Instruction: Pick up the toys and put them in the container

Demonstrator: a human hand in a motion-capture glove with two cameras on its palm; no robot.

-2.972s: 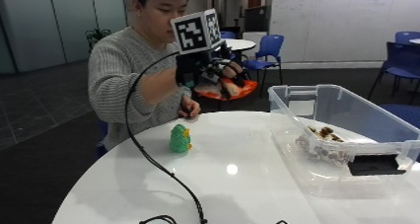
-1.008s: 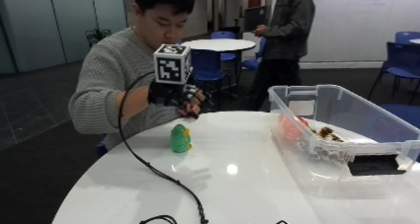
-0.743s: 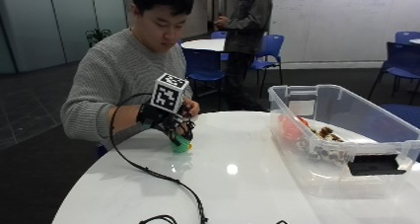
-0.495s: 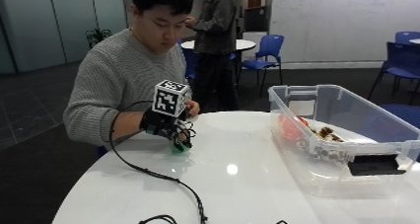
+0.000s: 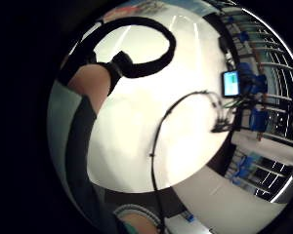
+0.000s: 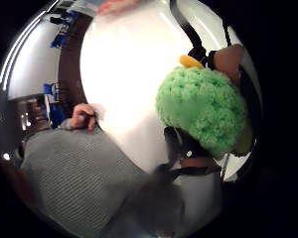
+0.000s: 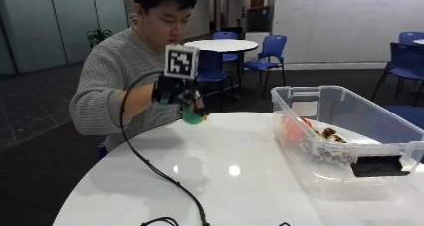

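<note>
Holding: the gloved right hand (image 7: 177,94) has its fingers curled round a green crocheted toy (image 7: 193,117), lifted clear of the white round table (image 7: 218,186).
Toy location: in the hand, above the table's far edge near the person's chest; well apart from the container.
Toy detail: green yarn body with a small orange part (image 6: 190,61); the thumb-side palm view shows it close against the palm.
Handling: judged light, soft and compressible; yarn surface unlikely to slip; not fragile.
Grasp point: round the body's middle, as now; no regrip appears needed.
Container: clear plastic bin (image 7: 404,131), open-topped, already holding an orange toy (image 7: 292,128) and a brown-and-white toy (image 7: 328,136).
Edges: the bin's near wall (image 7: 283,106) stands raised; the toy must pass above it.
Open room: bare tabletop lies between hand and bin.
Bare hand: rests at the table edge (image 6: 83,116).
</note>
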